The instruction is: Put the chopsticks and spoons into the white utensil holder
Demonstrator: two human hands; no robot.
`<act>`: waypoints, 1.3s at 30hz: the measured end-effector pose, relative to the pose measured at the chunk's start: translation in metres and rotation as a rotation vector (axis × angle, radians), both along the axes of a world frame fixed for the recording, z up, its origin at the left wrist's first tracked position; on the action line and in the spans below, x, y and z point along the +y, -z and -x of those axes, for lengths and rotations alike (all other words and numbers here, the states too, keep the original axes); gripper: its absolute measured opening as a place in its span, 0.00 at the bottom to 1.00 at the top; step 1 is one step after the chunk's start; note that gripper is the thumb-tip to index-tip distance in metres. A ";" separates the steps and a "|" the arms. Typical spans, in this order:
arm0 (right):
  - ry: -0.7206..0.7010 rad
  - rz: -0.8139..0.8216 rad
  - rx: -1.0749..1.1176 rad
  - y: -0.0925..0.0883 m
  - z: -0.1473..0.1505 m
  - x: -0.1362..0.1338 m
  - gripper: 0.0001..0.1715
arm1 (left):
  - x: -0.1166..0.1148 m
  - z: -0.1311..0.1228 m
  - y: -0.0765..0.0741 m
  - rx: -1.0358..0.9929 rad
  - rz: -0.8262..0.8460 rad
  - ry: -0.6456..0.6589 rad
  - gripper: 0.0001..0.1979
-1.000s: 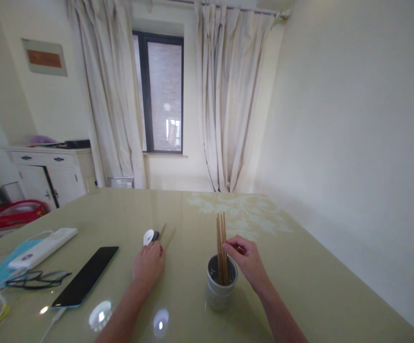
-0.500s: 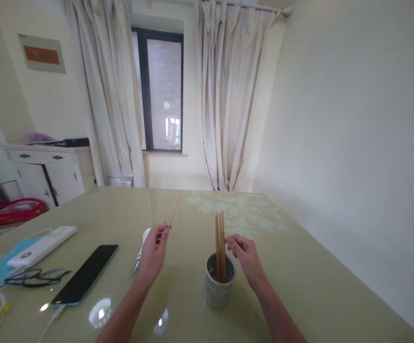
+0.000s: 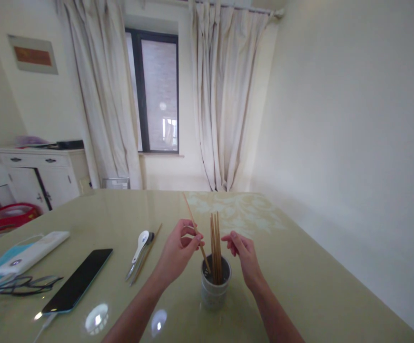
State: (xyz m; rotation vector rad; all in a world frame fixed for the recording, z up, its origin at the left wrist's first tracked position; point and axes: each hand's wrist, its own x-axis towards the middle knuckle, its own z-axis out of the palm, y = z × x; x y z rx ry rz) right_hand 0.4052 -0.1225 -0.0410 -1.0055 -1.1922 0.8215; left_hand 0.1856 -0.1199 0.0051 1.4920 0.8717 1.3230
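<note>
One wide greenish table [image 3: 300, 286] lies before you, with a pale leaf pattern at its far side. Behind it hang the light curtains [image 3: 107, 95], on both sides of a dark-framed window [image 3: 159, 90], and at the far left stands a white cabinet [image 3: 59, 183]. Your left hand [image 3: 178, 250] is over the table, left of the cup, and its thumb and fingers pinch one chopstick [image 3: 189, 209]. Your right hand [image 3: 242, 250] is on the other side; its fingers are half bent, with the index fingertip just beside the bunch, and I cannot tell whether they touch it. The dark phone [image 3: 78, 281] lies flat to your left, with a white cable at its near end. Between your hands stands the grey cup [image 3: 214, 297], upright, and inside it a chopstick bunch [image 3: 214, 238] is standing nearly straight. The chopstick which you hold is tilted, its upper end leaning to the left and its lower end inside the cup's mouth. Left of your left hand, one loose chopstick [image 3: 148, 252] lies on the table, next to a white spoon [image 3: 142, 242].
</note>
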 end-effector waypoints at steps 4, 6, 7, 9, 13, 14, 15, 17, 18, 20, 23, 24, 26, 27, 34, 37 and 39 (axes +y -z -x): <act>-0.017 -0.003 0.005 0.000 0.002 0.001 0.36 | 0.003 -0.006 0.022 0.151 0.009 0.006 0.17; -0.026 -0.001 0.007 0.001 0.004 0.001 0.36 | 0.003 -0.010 0.030 0.203 0.012 0.019 0.16; -0.028 0.000 0.007 0.002 0.005 0.002 0.36 | 0.003 -0.013 0.033 0.222 0.016 0.026 0.16; -0.035 0.004 0.006 0.004 0.006 0.003 0.36 | 0.001 -0.017 0.037 0.239 0.021 0.032 0.15; -0.066 0.007 -0.025 0.007 0.009 0.005 0.35 | -0.002 -0.022 0.035 0.238 0.014 0.039 0.14; -0.081 0.007 -0.042 0.007 0.010 0.005 0.35 | -0.003 -0.022 0.034 0.246 0.013 0.037 0.14; -0.098 0.008 -0.062 0.007 0.010 0.005 0.33 | -0.004 -0.022 0.032 0.253 0.011 0.035 0.14; -0.130 0.011 -0.092 0.008 0.011 0.004 0.30 | -0.005 -0.022 0.029 0.265 0.008 0.032 0.13; -0.142 0.012 -0.099 0.008 0.012 0.003 0.28 | -0.005 -0.022 0.028 0.269 0.005 0.029 0.12; -0.151 0.014 -0.104 0.009 0.012 0.003 0.25 | -0.006 -0.022 0.025 0.291 -0.009 0.007 0.11; -0.137 0.005 -0.121 0.012 0.012 0.004 0.24 | -0.006 -0.022 0.024 0.346 -0.042 -0.047 0.10; -0.131 0.000 -0.130 0.013 0.012 0.005 0.24 | -0.006 -0.022 0.024 0.360 -0.049 -0.055 0.09; -0.126 -0.008 -0.144 0.015 0.012 0.006 0.24 | -0.006 -0.023 0.025 0.371 -0.049 -0.061 0.09; -0.129 -0.008 -0.146 0.016 0.013 0.007 0.24 | -0.006 -0.024 0.026 0.367 -0.041 -0.065 0.10; -0.158 0.003 -0.129 0.016 0.014 0.006 0.24 | -0.006 -0.028 0.027 0.286 0.001 -0.095 0.14; -0.151 -0.003 -0.135 0.014 0.014 0.005 0.25 | -0.006 -0.027 0.025 0.308 -0.004 -0.078 0.12; -0.142 -0.009 -0.150 0.012 0.014 0.004 0.26 | -0.007 -0.026 0.025 0.309 -0.008 -0.055 0.12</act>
